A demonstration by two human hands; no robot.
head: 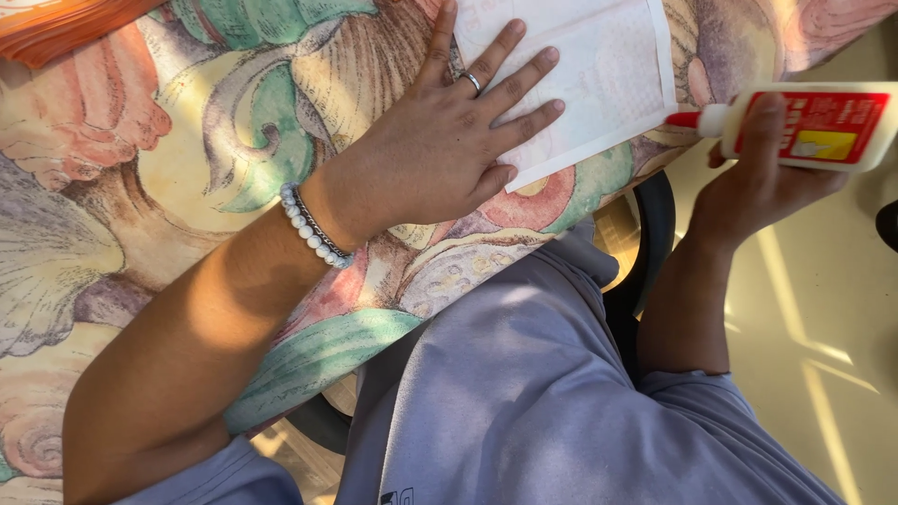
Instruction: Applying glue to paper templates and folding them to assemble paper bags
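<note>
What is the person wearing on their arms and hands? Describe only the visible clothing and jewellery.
The left hand wears a silver ring and a bracelet of white beads with a thin metal chain at the wrist. The right hand appears bare. Short lavender-grey sleeves cover both upper arms.

White paper [599,65], red-labelled white glue bottle [814,126], pastel seashell-patterned tablecloth [140,187], white bead bracelet [313,229].

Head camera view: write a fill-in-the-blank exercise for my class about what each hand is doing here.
1. The left hand lies flat on a white ____.
2. The right hand holds a white glue bottle with a ____ nozzle.
3. The left wrist wears a bracelet of white ____.
4. The sheet rests on a tablecloth patterned with ____.

Missing words: sheet of paper; red; beads; seashells
</note>
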